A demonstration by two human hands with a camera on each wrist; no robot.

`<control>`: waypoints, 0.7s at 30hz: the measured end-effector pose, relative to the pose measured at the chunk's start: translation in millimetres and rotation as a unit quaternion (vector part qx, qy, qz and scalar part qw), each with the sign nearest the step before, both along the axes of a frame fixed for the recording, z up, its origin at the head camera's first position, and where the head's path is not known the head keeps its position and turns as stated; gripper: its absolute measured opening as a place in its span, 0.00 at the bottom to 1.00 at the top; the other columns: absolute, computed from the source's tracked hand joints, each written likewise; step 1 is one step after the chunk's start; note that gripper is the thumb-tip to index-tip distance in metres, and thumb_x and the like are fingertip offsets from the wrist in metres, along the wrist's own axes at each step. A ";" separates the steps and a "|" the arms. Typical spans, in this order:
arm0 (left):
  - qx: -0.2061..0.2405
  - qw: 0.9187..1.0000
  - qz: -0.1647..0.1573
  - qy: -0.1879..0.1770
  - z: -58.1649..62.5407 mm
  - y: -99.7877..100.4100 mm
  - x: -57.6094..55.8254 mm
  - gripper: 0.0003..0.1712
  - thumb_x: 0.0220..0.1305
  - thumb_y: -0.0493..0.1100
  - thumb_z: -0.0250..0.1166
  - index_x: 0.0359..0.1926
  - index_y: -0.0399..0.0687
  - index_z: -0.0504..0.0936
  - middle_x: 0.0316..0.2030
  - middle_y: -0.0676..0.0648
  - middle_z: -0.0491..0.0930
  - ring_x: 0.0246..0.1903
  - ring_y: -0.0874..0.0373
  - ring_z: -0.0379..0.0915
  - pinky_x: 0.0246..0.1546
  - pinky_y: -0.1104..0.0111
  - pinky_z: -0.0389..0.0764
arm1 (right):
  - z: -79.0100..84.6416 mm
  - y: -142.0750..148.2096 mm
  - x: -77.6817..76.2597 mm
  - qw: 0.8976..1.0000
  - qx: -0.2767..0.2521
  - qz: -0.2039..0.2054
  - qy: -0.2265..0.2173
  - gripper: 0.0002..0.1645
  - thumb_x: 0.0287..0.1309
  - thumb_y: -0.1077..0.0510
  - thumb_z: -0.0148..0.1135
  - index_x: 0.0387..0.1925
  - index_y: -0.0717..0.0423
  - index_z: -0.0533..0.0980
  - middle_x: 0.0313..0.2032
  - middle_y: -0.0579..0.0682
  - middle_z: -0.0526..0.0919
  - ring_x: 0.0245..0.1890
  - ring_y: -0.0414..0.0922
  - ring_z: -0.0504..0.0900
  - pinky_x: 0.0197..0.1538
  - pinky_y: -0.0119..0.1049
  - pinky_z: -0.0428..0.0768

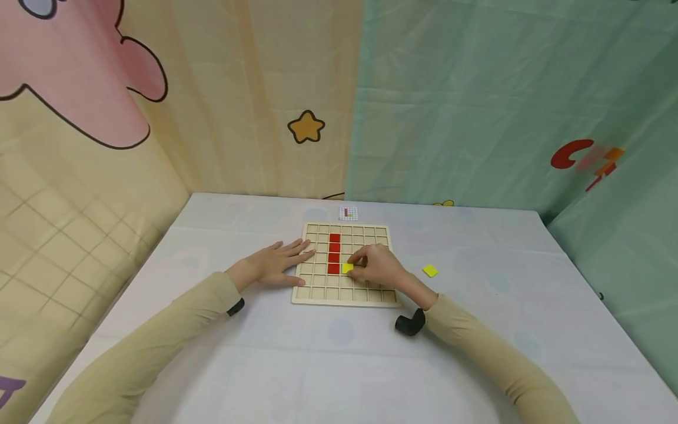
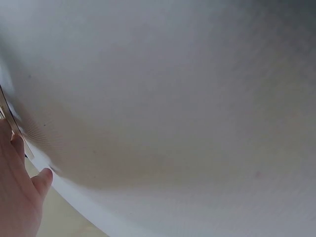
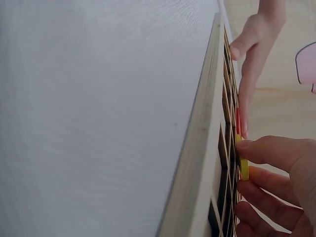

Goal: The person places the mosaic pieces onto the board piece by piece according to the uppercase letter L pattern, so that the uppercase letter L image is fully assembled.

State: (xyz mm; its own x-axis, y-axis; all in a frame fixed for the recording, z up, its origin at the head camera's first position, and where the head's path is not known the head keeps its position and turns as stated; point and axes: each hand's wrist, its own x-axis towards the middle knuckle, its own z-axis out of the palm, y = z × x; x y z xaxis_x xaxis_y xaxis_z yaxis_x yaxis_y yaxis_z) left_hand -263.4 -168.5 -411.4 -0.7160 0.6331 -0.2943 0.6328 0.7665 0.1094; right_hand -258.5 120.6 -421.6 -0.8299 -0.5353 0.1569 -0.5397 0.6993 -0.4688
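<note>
A wooden grid board [image 1: 318,297] lies on the table, with a column of several red square tiles [image 1: 334,248] set in its cells. My right hand [image 1: 377,265] pinches a yellow square tile [image 1: 346,268] between thumb and fingers, right beside the lowest red tile. In the right wrist view this yellow tile [image 3: 243,160] stands tilted at the grid, one edge down at the cells. My left hand [image 1: 275,263] rests flat with spread fingers on the board's left edge. Seen from the left wrist, only part of that hand [image 2: 22,182] shows at the frame's side.
Another yellow tile [image 1: 430,271] lies on the white table [image 1: 339,365] to the right of the board. Behind the board is a small card [image 1: 348,213] printed with a coloured grid pattern. Patterned curtains [image 1: 455,106] hang along the table's back and sides.
</note>
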 end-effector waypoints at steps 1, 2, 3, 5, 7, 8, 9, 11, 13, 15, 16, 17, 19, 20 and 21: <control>-0.002 1.000 0.001 0.001 0.3 0.1 0.0 0.48 0.63 0.73 0.47 0.76 0.61 0.44 0.77 0.49 0.37 0.76 0.49 0.32 0.72 0.44 0.44 | 0.0 -0.2 0.1 1.000 -0.001 0.000 0.000 0.15 0.48 0.51 0.74 0.37 0.55 0.86 0.32 0.46 0.88 0.24 0.34 0.74 0.28 0.25 0.72; -0.003 1.000 0.001 0.002 0.7 0.2 0.2 0.48 0.63 0.73 0.47 0.76 0.61 0.44 0.77 0.49 0.37 0.76 0.49 0.32 0.72 0.44 0.44 | 0.1 -0.4 0.1 1.000 -0.001 -0.001 -0.001 0.15 0.48 0.51 0.74 0.37 0.54 0.86 0.32 0.46 0.88 0.24 0.34 0.74 0.28 0.25 0.72; -0.004 1.000 0.001 0.003 1.1 0.3 0.2 0.48 0.64 0.73 0.47 0.76 0.61 0.44 0.77 0.49 0.37 0.76 0.49 0.32 0.72 0.44 0.44 | 0.4 -0.7 0.1 1.000 -0.001 -0.001 -0.001 0.15 0.49 0.51 0.74 0.37 0.54 0.86 0.33 0.46 0.88 0.24 0.34 0.74 0.29 0.25 0.72; -0.003 1.000 0.003 0.001 2.7 0.6 0.6 0.48 0.64 0.73 0.47 0.76 0.60 0.44 0.77 0.48 0.37 0.76 0.49 0.32 0.72 0.43 0.44 | 0.8 -1.1 0.2 1.000 -0.002 0.001 0.001 0.15 0.48 0.51 0.74 0.38 0.54 0.86 0.33 0.47 0.88 0.25 0.35 0.75 0.29 0.25 0.73; -0.003 1.000 0.003 0.001 3.5 0.6 0.6 0.48 0.64 0.73 0.47 0.76 0.60 0.44 0.77 0.48 0.38 0.76 0.49 0.32 0.72 0.43 0.44 | 1.6 -1.8 0.4 1.000 -0.002 0.000 0.001 0.15 0.48 0.52 0.74 0.38 0.55 0.86 0.34 0.47 0.88 0.25 0.35 0.75 0.30 0.25 0.74; -0.002 1.000 0.002 0.001 3.6 0.6 0.5 0.48 0.64 0.73 0.47 0.76 0.60 0.45 0.77 0.48 0.38 0.76 0.49 0.33 0.72 0.43 0.44 | 2.0 -2.1 0.6 1.000 -0.002 -0.001 0.002 0.15 0.48 0.52 0.74 0.38 0.55 0.86 0.34 0.47 0.88 0.26 0.35 0.76 0.30 0.26 0.74; -0.001 1.000 0.000 0.001 3.5 0.5 0.3 0.48 0.64 0.73 0.47 0.76 0.60 0.45 0.77 0.48 0.38 0.76 0.49 0.33 0.72 0.43 0.44 | 2.2 -2.3 0.9 1.000 -0.002 -0.001 0.002 0.15 0.48 0.52 0.74 0.38 0.55 0.86 0.35 0.47 0.88 0.26 0.35 0.76 0.31 0.26 0.74; 0.000 1.000 -0.002 0.003 2.9 -0.1 -0.1 0.48 0.64 0.73 0.47 0.76 0.59 0.45 0.77 0.48 0.38 0.76 0.49 0.33 0.72 0.43 0.45 | 2.5 -2.3 1.5 1.000 -0.002 -0.003 0.001 0.16 0.47 0.52 0.74 0.38 0.55 0.86 0.36 0.47 0.88 0.26 0.36 0.76 0.31 0.26 0.74; 0.001 1.000 -0.006 0.004 1.8 -0.5 -0.7 0.48 0.64 0.73 0.47 0.76 0.59 0.44 0.77 0.48 0.37 0.76 0.49 0.33 0.72 0.43 0.45 | 3.3 -1.8 2.4 1.000 -0.002 -0.006 0.000 0.16 0.48 0.51 0.74 0.39 0.54 0.86 0.37 0.47 0.88 0.28 0.36 0.76 0.32 0.26 0.74; 0.002 1.000 -0.008 0.004 1.0 -0.9 -1.0 0.48 0.64 0.73 0.47 0.76 0.60 0.44 0.77 0.48 0.37 0.76 0.49 0.33 0.72 0.43 0.45 | 4.0 -0.5 3.1 1.000 -0.003 -0.011 -0.002 0.17 0.48 0.51 0.74 0.40 0.53 0.86 0.38 0.46 0.88 0.29 0.36 0.77 0.33 0.27 0.75; 0.003 1.000 -0.009 0.005 0.6 -1.0 -1.1 0.48 0.64 0.73 0.47 0.76 0.60 0.44 0.77 0.48 0.37 0.76 0.49 0.33 0.72 0.43 0.45 | 4.9 0.4 3.7 1.000 -0.005 -0.014 -0.003 0.17 0.48 0.51 0.74 0.40 0.53 0.86 0.39 0.46 0.88 0.30 0.37 0.77 0.34 0.28 0.76; 0.005 1.000 -0.009 0.005 0.3 -1.0 -1.1 0.48 0.64 0.73 0.47 0.76 0.59 0.44 0.77 0.48 0.37 0.76 0.49 0.33 0.72 0.43 0.45 | 5.9 1.6 4.3 1.000 -0.007 -0.018 -0.005 0.17 0.47 0.50 0.74 0.40 0.52 0.86 0.38 0.45 0.87 0.31 0.38 0.78 0.35 0.29 0.76; 0.005 1.000 -0.010 0.005 -0.4 -1.1 -1.0 0.48 0.64 0.73 0.47 0.76 0.60 0.44 0.77 0.48 0.37 0.76 0.49 0.32 0.72 0.44 0.45 | 7.6 4.7 5.3 1.000 -0.007 -0.028 -0.006 0.17 0.48 0.50 0.74 0.40 0.52 0.86 0.38 0.45 0.87 0.34 0.39 0.79 0.37 0.31 0.78; 0.004 1.000 -0.010 0.005 -0.7 -1.2 -0.7 0.48 0.64 0.73 0.47 0.76 0.60 0.44 0.77 0.48 0.37 0.76 0.49 0.32 0.72 0.44 0.45 | 8.4 6.7 5.7 0.999 -0.005 -0.033 -0.006 0.17 0.48 0.50 0.74 0.40 0.52 0.86 0.38 0.45 0.87 0.35 0.40 0.79 0.38 0.33 0.78; 0.005 1.000 -0.009 0.004 -1.0 -1.3 -0.3 0.48 0.64 0.73 0.47 0.76 0.60 0.44 0.77 0.48 0.37 0.76 0.49 0.32 0.72 0.44 0.45 | 9.4 8.8 6.2 0.999 -0.004 -0.036 -0.005 0.17 0.48 0.49 0.74 0.41 0.52 0.86 0.38 0.45 0.87 0.36 0.41 0.80 0.39 0.34 0.79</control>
